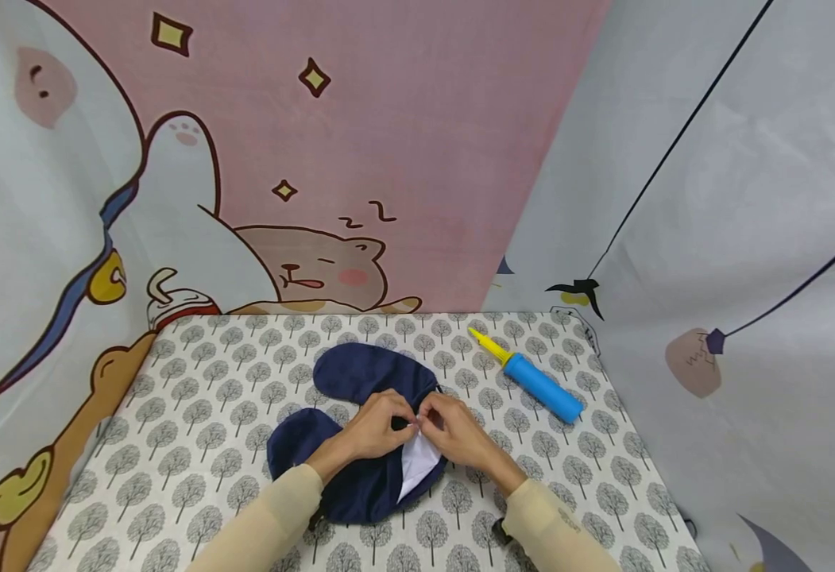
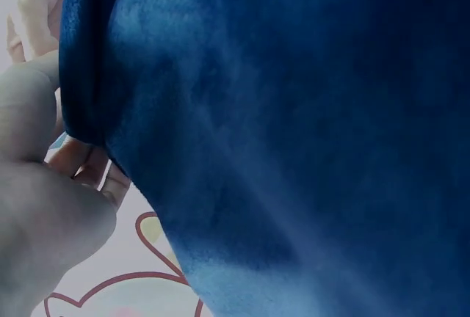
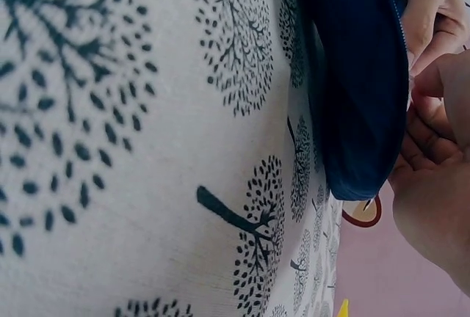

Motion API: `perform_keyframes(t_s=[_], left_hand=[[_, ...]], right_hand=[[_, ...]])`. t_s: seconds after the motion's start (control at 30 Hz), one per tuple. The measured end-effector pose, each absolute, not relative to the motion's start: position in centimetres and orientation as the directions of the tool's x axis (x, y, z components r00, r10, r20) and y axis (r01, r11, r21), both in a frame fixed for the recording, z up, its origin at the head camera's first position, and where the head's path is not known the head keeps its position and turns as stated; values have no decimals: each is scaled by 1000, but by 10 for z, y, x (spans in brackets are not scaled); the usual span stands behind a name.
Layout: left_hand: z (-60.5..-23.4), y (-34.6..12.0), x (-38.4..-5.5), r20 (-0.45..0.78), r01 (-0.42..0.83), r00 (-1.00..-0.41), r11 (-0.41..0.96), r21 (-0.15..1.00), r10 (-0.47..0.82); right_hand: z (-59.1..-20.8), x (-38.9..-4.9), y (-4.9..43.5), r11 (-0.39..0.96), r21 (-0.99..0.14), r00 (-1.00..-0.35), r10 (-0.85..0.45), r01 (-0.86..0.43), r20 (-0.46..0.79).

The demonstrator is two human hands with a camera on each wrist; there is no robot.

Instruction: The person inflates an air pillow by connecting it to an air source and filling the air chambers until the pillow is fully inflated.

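A navy U-shaped neck pillow (image 1: 363, 496) with plush fabric lies on the table, its two rounded arms toward the left. Its curved right end gapes, and a white inner part (image 1: 420, 459) shows there. My left hand (image 1: 376, 425) pinches at the upper edge of this gap. Close beside it, my right hand (image 1: 458, 429) pinches at the same spot, fingertips nearly meeting. Navy plush (image 2: 279, 111) fills most of the left wrist view. A zipper (image 3: 396, 16) runs along the pillow's edge in the right wrist view. What exactly the fingertips pinch is too small to tell.
A hand pump with a blue barrel (image 1: 542, 388) and yellow nozzle (image 1: 489, 345) lies right of and beyond the pillow. A tree-print cloth (image 1: 210, 445) covers the table. Cartoon-printed curtains (image 1: 417, 143) stand at the back and sides.
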State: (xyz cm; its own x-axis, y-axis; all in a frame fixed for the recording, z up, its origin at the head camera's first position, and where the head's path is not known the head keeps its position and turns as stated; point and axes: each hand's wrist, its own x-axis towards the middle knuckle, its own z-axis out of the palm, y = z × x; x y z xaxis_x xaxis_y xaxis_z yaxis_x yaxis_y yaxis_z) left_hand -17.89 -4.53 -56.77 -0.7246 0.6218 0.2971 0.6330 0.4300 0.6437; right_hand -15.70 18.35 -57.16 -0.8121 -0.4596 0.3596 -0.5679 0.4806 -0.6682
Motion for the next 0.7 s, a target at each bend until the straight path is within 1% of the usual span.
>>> perform_keyframes(t_s=[0.3, 0.53, 0.6, 0.7], left_hand=[[-571, -47, -174, 339, 629, -743, 429, 648, 578], [-574, -48, -173, 383, 639, -741, 407, 652, 551], [-574, -49, -172, 378, 632, -745, 401, 663, 550], [-574, -50, -171, 348, 609, -757, 403, 683, 553]], right_hand=[[-573, -158, 183, 457, -716, -834, -441, -528, 333], [-574, -158, 182, 436, -760, -857, -417, -482, 304], [-574, -158, 182, 433, -763, -856, -421, -480, 300], [-573, -160, 182, 424, -743, -833, -447, -517, 325]])
